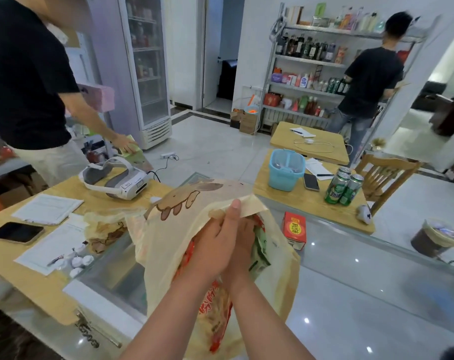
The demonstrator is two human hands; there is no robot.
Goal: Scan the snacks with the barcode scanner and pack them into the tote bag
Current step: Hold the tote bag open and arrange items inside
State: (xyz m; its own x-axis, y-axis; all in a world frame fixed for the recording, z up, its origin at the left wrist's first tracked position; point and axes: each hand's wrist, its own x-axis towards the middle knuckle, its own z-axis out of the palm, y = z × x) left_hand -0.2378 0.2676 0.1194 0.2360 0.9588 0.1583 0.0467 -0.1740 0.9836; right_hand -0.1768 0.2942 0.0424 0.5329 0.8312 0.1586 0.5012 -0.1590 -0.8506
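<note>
bottom centre: both forearms run up into the tote (pixel 166 245), which sits mid-frame on the glass counter (pixel 376 294). l hand (pixel 215 245) pinches the tote's far rim, thumb pressed on the cloth, other fingers partly hidden under it. r hand (pixel 244 240) is mostly behind the l hand, down in the tote's mouth by a green pack (pixel 259 253); can't tell how its fingers lie. a red pack (pixel 215 315) lies in the tote below the wrists. so packing looks well on: at least 2 snacks in, prob. scanned, tho that can't be checked. just right of the tote a red box (pixel 294 229) stands outside it, likely still to do. further, mid-right: cans (pixel 344 188) on a wood table (pixel 311 201), w/ a white gadget (pixel 364 214) at its edge, maybe the scanner, no hand on it.
</note>
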